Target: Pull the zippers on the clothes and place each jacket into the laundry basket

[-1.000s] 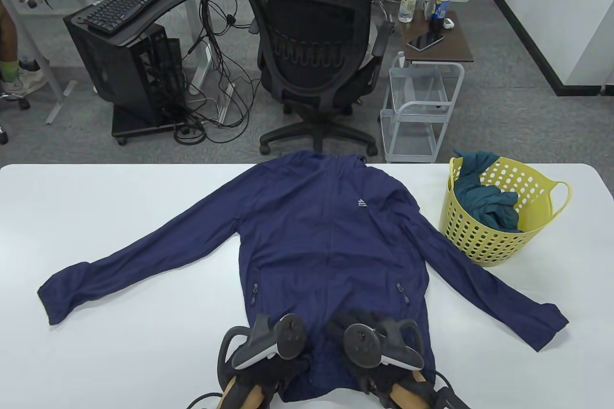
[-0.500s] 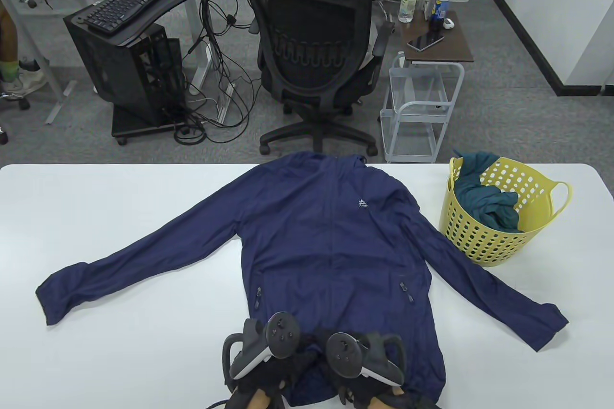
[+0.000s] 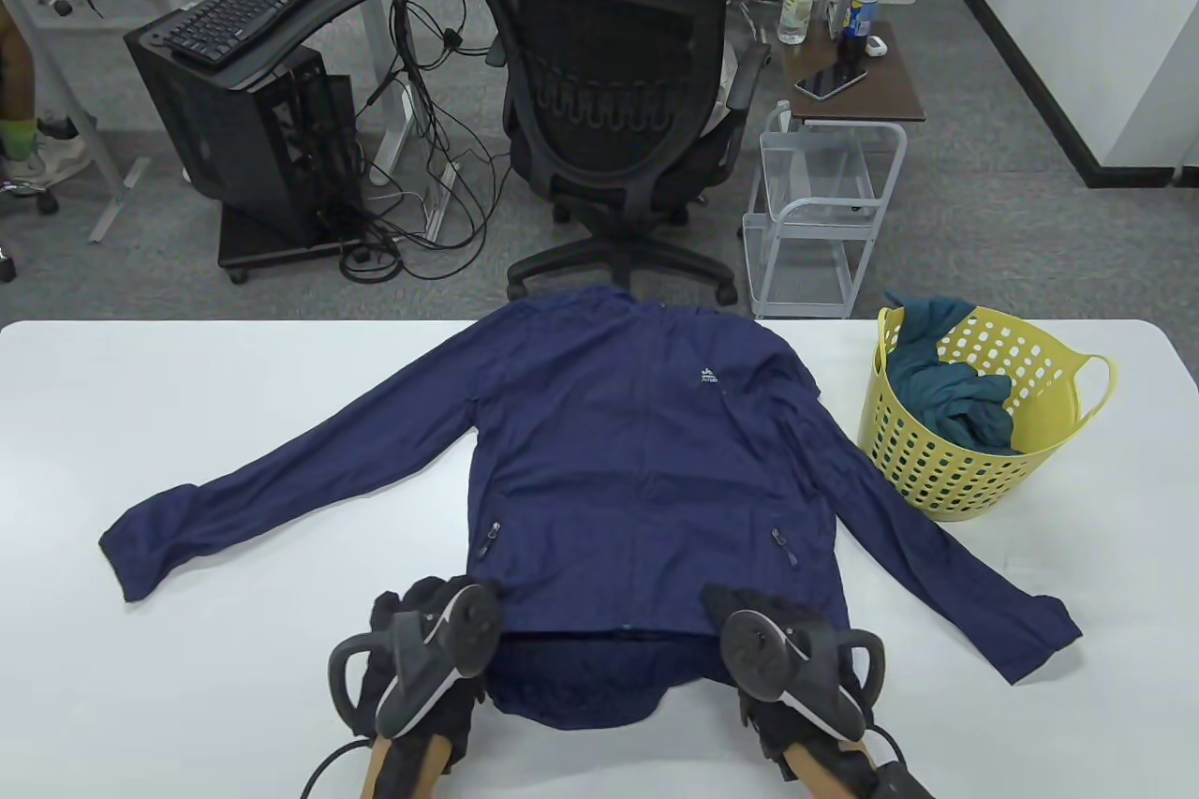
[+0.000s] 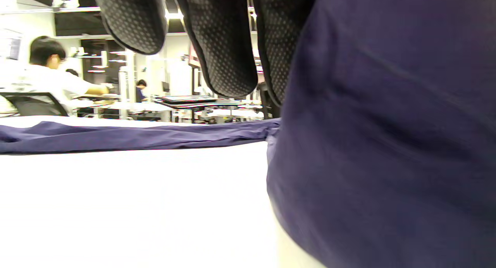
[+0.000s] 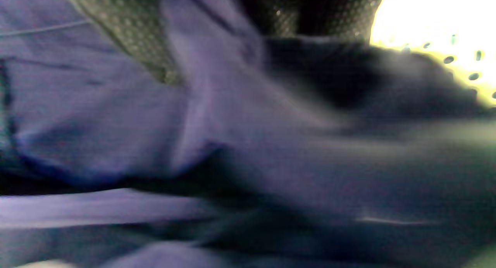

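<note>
Hands, left (image 3: 426, 626) and right (image 3: 763, 635), grip the navy jacket's (image 3: 637, 452) lifted hem corners.

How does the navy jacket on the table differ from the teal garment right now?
The navy jacket lies spread flat on the table, sleeves out; the teal garment is bunched up in the yellow basket. The navy jacket's hem is held at both corners by the left hand and right hand; nothing touches the teal garment. Both are dark, thin fabric.
</note>
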The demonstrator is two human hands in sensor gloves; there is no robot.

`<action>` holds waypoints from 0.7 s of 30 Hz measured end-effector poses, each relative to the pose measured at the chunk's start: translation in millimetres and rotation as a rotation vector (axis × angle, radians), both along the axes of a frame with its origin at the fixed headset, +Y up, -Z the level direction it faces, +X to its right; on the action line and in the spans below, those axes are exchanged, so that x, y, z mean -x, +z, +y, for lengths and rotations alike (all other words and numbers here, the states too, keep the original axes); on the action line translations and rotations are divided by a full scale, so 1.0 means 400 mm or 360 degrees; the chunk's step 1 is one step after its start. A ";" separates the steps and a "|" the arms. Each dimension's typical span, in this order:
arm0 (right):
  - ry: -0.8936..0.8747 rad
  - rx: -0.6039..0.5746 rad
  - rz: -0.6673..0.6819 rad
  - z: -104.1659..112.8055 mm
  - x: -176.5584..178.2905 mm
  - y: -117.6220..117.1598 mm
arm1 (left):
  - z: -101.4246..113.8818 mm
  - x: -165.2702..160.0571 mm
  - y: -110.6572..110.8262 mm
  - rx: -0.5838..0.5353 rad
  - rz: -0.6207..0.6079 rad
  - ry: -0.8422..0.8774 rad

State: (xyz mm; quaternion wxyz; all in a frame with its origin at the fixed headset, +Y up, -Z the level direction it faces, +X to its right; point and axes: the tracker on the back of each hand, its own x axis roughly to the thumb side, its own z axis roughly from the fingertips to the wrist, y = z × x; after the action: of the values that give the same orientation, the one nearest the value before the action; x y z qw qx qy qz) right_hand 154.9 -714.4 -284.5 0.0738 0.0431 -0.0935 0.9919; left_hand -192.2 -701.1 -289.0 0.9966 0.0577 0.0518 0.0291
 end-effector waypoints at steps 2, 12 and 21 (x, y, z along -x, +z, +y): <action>-0.0094 0.0047 -0.0044 0.007 -0.047 -0.010 | 0.011 0.048 -0.001 0.0016 0.0058 0.0080; -0.0280 0.0458 -0.0077 0.012 -0.223 -0.026 | 0.021 0.210 0.008 0.0382 0.0023 0.0413; -0.0616 0.0869 0.0493 -0.002 -0.190 -0.020 | 0.011 0.185 0.018 0.0782 -0.0537 0.0710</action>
State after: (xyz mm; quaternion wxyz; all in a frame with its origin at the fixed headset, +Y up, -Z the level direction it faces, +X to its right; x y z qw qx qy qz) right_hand 231.0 -715.2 -292.3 0.2821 0.1529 0.1804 0.9298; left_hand -266.1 -696.7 -281.8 0.9444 -0.2015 -0.0964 0.2415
